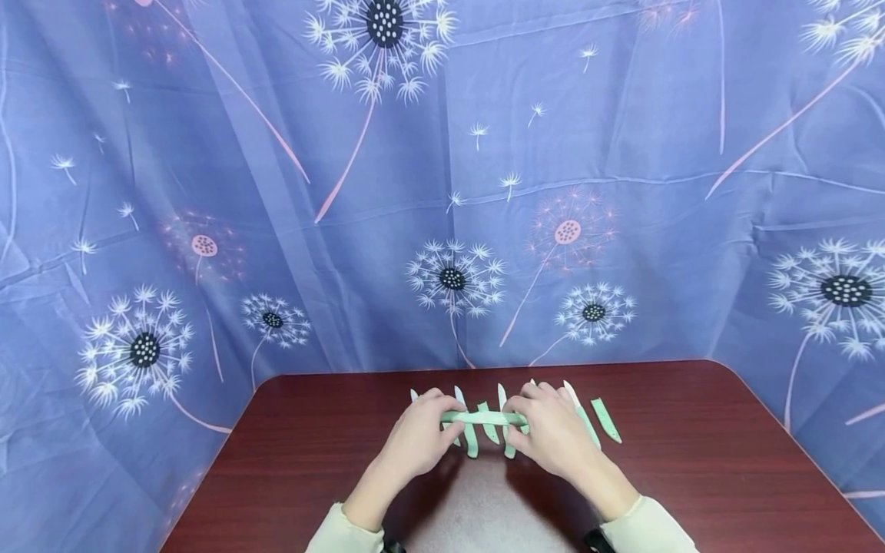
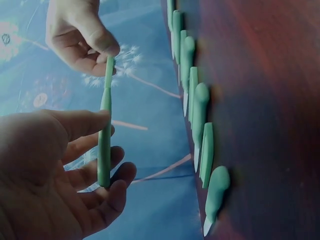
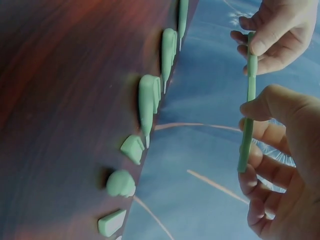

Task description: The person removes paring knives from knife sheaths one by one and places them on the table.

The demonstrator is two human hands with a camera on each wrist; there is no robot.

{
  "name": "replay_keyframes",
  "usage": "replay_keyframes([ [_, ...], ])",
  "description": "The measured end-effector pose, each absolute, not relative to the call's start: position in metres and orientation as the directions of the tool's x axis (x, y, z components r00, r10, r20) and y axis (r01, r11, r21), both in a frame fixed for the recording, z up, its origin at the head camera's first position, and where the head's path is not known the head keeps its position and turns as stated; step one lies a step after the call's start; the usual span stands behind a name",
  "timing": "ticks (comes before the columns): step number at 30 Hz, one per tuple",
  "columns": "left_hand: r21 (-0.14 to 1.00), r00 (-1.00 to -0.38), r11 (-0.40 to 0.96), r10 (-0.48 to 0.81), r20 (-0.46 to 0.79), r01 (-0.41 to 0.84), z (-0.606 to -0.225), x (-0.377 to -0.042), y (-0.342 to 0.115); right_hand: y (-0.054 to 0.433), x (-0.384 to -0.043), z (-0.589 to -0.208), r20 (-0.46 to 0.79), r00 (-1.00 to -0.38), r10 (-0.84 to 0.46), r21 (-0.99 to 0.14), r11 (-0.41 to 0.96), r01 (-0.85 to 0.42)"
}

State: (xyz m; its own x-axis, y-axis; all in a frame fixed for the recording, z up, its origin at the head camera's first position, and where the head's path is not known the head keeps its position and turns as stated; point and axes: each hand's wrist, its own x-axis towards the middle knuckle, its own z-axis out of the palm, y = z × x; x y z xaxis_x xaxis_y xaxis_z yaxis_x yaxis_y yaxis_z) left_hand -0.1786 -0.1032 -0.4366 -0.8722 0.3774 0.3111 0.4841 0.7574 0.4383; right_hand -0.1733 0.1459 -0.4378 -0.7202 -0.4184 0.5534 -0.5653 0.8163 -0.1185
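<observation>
A pale green paring knife (image 1: pixel 487 418) is held level above the table between both hands. My left hand (image 1: pixel 420 434) pinches the thicker handle (image 2: pixel 104 155) between thumb and fingers. At the other end, my right hand (image 1: pixel 558 432) grips the slim green sheath (image 3: pixel 245 145). No bare blade shows between handle and sheath. Beneath and behind the hands lies a row of green-handled knives with pale blades, one knife (image 1: pixel 472 439) near the left fingers and another knife (image 1: pixel 586 418) beyond the right hand. Loose sheaths lie among them, such as the sheath (image 1: pixel 489 428). The hands partly cover the row.
A dark red wooden table (image 1: pixel 290 461) with rounded far corners carries the row near its back edge. One sheath (image 1: pixel 606 420) ends the row at the right. A blue curtain (image 1: pixel 387 307) with dandelion prints hangs behind and beside the table.
</observation>
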Motion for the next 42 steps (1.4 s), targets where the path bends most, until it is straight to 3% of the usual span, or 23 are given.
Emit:
replay_keyframes([
  [7, 0.246, -0.783, 0.784, 0.429, 0.45, 0.57, -0.447, -0.173, -0.093, 0.154, -0.17, -0.442, 0.577, -0.695, -0.429, -0.1, 0.807, -0.582],
  [13, 0.111, -0.74, 0.818, 0.441, 0.507, 0.564, -0.453, -0.17, -0.087, 0.159, -0.169, -0.446, 0.571, -0.698, -0.432, -0.114, 0.8, -0.589],
  [23, 0.031, -0.67, 0.801, 0.478, 0.568, 0.598, -0.458, -0.168, -0.083, 0.161, -0.169, -0.453, 0.604, -0.655, -0.454, -0.073, 0.787, -0.613],
  [42, -0.008, -0.719, 0.834, 0.481, 0.502, 0.552, -0.461, -0.165, -0.08, 0.164, -0.171, -0.459, 0.606, -0.607, -0.514, -0.008, 0.759, -0.651],
])
